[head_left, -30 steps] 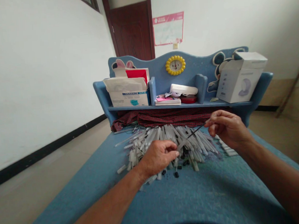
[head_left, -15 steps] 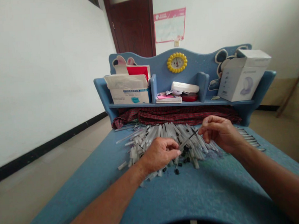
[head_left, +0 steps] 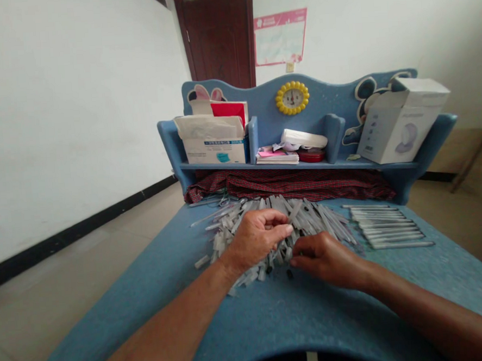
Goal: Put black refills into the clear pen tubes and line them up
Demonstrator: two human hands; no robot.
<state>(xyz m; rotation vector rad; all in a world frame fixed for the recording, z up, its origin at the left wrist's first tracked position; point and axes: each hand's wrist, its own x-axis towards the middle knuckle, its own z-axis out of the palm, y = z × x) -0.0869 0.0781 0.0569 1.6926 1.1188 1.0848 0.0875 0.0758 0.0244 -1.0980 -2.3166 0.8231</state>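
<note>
My left hand point(head_left: 261, 236) is closed in a pinch over the middle of the pile, on a translucent pen barrel point(head_left: 295, 211) that slants up and away from the fingertips. My right hand point(head_left: 327, 259) is low at the front right of the pile, fingers bent together. Its fingertips touch small pieces there; what they hold, if anything, is hidden. The pile of clear pen parts point(head_left: 231, 219) holds long barrels and short caps, some under my hands. A small black plug point(head_left: 290, 274) lies at the pile's front edge. Several pens point(head_left: 391, 227) lie side by side in a row at the right.
The blue desk point(head_left: 150, 295) has a raised shelf behind the pile. On it are a mask box point(head_left: 217, 150), papers point(head_left: 276, 156), a red round tin point(head_left: 311, 155) and a white carton point(head_left: 403, 121). A checked cloth point(head_left: 290, 185) lies rolled below the shelf.
My right hand has let go of the thin dark-ended rod and moved down and left to the pile's front. My left hand stays nearly in place, pinching the barrel. The view has shifted slightly.
</note>
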